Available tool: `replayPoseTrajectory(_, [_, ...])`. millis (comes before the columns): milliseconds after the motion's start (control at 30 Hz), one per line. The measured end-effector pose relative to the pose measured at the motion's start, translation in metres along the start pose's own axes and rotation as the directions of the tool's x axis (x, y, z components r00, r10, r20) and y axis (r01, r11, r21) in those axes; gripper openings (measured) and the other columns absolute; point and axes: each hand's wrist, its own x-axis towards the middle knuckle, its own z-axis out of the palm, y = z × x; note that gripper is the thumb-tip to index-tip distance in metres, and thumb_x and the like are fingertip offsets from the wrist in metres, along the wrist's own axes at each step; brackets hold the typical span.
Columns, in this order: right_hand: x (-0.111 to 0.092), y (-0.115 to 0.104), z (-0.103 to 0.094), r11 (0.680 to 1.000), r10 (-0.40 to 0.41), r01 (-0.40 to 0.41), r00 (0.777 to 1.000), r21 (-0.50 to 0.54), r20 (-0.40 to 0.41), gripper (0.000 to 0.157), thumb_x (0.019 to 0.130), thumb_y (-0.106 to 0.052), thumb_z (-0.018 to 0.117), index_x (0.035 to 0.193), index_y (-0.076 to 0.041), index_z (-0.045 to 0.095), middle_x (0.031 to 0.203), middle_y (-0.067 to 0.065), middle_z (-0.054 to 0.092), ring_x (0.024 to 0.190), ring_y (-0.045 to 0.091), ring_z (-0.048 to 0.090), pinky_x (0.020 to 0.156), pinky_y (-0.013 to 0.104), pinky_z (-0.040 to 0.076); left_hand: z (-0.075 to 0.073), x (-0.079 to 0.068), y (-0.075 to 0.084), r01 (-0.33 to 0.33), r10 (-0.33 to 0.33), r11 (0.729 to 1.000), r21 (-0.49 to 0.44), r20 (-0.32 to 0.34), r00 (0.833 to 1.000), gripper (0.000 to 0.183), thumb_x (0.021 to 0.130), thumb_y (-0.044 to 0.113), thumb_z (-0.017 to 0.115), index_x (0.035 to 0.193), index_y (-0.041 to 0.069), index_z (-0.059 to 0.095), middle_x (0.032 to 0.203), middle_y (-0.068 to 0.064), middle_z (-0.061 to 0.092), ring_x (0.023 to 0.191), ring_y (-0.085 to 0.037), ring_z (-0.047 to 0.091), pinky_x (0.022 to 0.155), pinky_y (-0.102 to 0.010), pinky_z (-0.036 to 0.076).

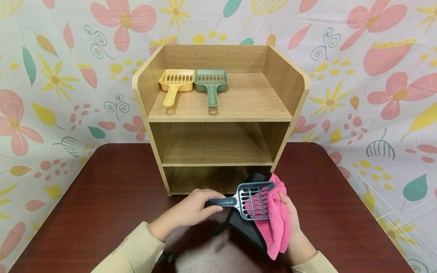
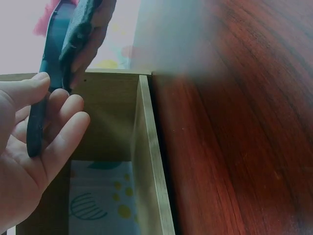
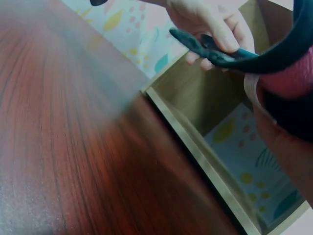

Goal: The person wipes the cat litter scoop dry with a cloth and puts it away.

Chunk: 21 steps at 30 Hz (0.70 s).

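In the head view my left hand (image 1: 194, 208) grips the handle of a dark blue-grey litter scoop (image 1: 229, 201), its slotted pan pointing right. In the left wrist view the handle (image 2: 36, 129) lies between thumb and fingers. My right hand (image 1: 294, 225) holds a fluffy pink cloth (image 1: 278, 223) against the pan's right end; pink shows through the slots. Black fabric (image 1: 247, 229) with a narrow strap hangs under the scoop, next to the pink cloth. The right fingers are mostly hidden behind the cloth.
A wooden shelf unit (image 1: 218, 120) stands just beyond my hands on the dark red table (image 1: 102, 204). On its top level a yellow scoop (image 1: 172, 91) and a green scoop (image 1: 212, 93) lie side by side, handles toward me. A flowered curtain (image 1: 375, 125) hangs behind.
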Motion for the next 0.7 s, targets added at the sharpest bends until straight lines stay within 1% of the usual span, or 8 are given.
replayPoseTrajectory(100, [-0.0002, -0.0012, -0.0024, 0.991, 0.019, -0.036, 0.992, -0.127, -0.128, 0.05, 0.103, -0.028, 0.009, 0.12, -0.009, 0.052, 0.116, 0.004, 0.064, 0.109, 0.016, 0.06, 0.098, 0.027, 0.046, 0.0001, -0.0004, -0.0013, -0.007, 0.007, 1.0, 0.017, -0.015, 1.0, 0.024, 0.09, 0.018, 0.065, 0.111, 0.007, 0.066, 0.101, -0.001, 0.07, 0.089, -0.006, 0.06, 0.082, -0.023, 0.051])
replayPoseTrajectory(167, [-0.0003, -0.0013, -0.0037, 0.979, 0.019, -0.067, 0.971, -0.193, -0.238, 0.043, 0.103, -0.028, 0.017, 0.114, -0.012, 0.056, 0.108, 0.001, 0.067, 0.101, 0.013, 0.064, 0.091, 0.024, 0.05, 0.0002, -0.0009, -0.0024, -0.012, 0.013, 1.0, 0.029, -0.024, 1.0, 0.025, 0.09, 0.017, 0.065, 0.112, 0.007, 0.066, 0.101, -0.002, 0.069, 0.088, -0.006, 0.06, 0.081, -0.022, 0.051])
replayPoseTrajectory(333, [0.0005, 0.0015, -0.0053, 0.937, -0.087, -0.087, 0.881, -0.339, -0.465, 0.027, 0.102, -0.025, 0.038, 0.101, -0.017, 0.063, 0.09, -0.003, 0.069, 0.082, 0.007, 0.068, 0.076, 0.019, 0.054, -0.0004, -0.0019, -0.0045, -0.019, 0.022, 0.998, 0.062, -0.04, 0.999, 0.026, 0.09, 0.017, 0.065, 0.113, 0.007, 0.065, 0.1, -0.001, 0.068, 0.084, -0.006, 0.058, 0.076, -0.019, 0.05])
replayPoseTrajectory(400, [0.0013, 0.0031, -0.0049, 0.919, -0.144, -0.079, 0.845, -0.386, -0.516, 0.022, 0.101, -0.022, 0.043, 0.098, -0.017, 0.064, 0.086, -0.004, 0.069, 0.077, 0.006, 0.068, 0.072, 0.02, 0.055, -0.0007, -0.0018, -0.005, -0.016, 0.019, 0.997, 0.076, -0.041, 0.999, 0.027, 0.09, 0.018, 0.064, 0.114, 0.006, 0.065, 0.098, -0.001, 0.068, 0.081, -0.006, 0.056, 0.074, -0.018, 0.049])
replayPoseTrajectory(467, [0.002, 0.0043, -0.0045, 0.912, -0.175, -0.07, 0.824, -0.404, -0.539, 0.021, 0.1, -0.021, 0.046, 0.095, -0.018, 0.066, 0.082, -0.005, 0.068, 0.074, 0.006, 0.067, 0.07, 0.02, 0.055, -0.0009, -0.0014, -0.0055, -0.012, 0.016, 0.996, 0.086, -0.041, 0.999, 0.027, 0.09, 0.018, 0.064, 0.115, 0.006, 0.065, 0.097, 0.0, 0.067, 0.08, -0.005, 0.055, 0.073, -0.018, 0.048])
replayPoseTrajectory(533, [0.0018, 0.0039, -0.0043, 0.922, -0.153, -0.064, 0.847, -0.382, -0.51, 0.023, 0.101, -0.022, 0.043, 0.097, -0.017, 0.065, 0.084, -0.004, 0.069, 0.076, 0.006, 0.068, 0.071, 0.019, 0.055, -0.0009, -0.0011, -0.0057, -0.009, 0.012, 0.996, 0.088, -0.039, 0.999, 0.028, 0.09, 0.018, 0.064, 0.115, 0.006, 0.065, 0.096, 0.0, 0.067, 0.079, -0.005, 0.055, 0.073, -0.019, 0.049])
replayPoseTrajectory(600, [0.0016, 0.0023, -0.0048, 0.948, -0.091, -0.056, 0.895, -0.312, -0.437, 0.029, 0.103, -0.025, 0.036, 0.1, -0.015, 0.063, 0.089, -0.003, 0.069, 0.081, 0.008, 0.068, 0.075, 0.02, 0.054, -0.0004, -0.0008, -0.0057, -0.011, 0.015, 0.997, 0.082, -0.043, 0.999, 0.027, 0.09, 0.018, 0.064, 0.115, 0.006, 0.065, 0.096, -0.001, 0.067, 0.08, -0.006, 0.056, 0.073, -0.023, 0.051])
replayPoseTrajectory(700, [0.0022, 0.0009, -0.0058, 0.979, -0.023, -0.031, 0.966, -0.203, -0.257, 0.04, 0.104, -0.027, 0.021, 0.111, -0.012, 0.057, 0.102, 0.002, 0.068, 0.094, 0.013, 0.066, 0.085, 0.023, 0.052, 0.0008, -0.0002, -0.0049, -0.017, 0.021, 0.998, 0.066, -0.054, 0.998, 0.027, 0.09, 0.017, 0.065, 0.114, 0.006, 0.066, 0.095, -0.001, 0.068, 0.08, -0.006, 0.056, 0.074, -0.027, 0.052])
